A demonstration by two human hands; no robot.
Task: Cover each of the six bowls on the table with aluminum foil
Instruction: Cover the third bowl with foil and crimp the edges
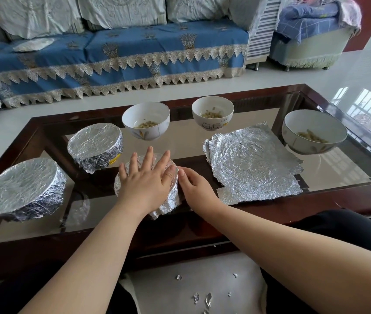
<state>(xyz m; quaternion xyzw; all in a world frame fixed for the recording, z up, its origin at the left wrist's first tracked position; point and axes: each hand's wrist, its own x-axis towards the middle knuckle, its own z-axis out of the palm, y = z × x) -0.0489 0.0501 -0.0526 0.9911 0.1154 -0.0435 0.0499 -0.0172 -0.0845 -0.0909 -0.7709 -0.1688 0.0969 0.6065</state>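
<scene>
My left hand [146, 180] lies flat, fingers spread, on top of a foil-covered bowl [171, 200] at the table's near middle. My right hand [194, 186] presses its fingertips against the foil on that bowl's right side. Two more foil-wrapped bowls stand to the left, one [24, 191] at the near left and one [96, 145] behind it. Three uncovered white bowls hold some yellowish food: one [146, 120] at the back middle, one [212, 112] to its right, one [314, 132] at the far right. Loose foil sheets [252, 162] lie flat on the glass to the right.
The bowls stand on a glass-topped coffee table with a dark wood frame [270, 211]. A blue sofa [123, 55] is behind it. Small foil scraps [199, 299] lie on a white cloth below the table's near edge.
</scene>
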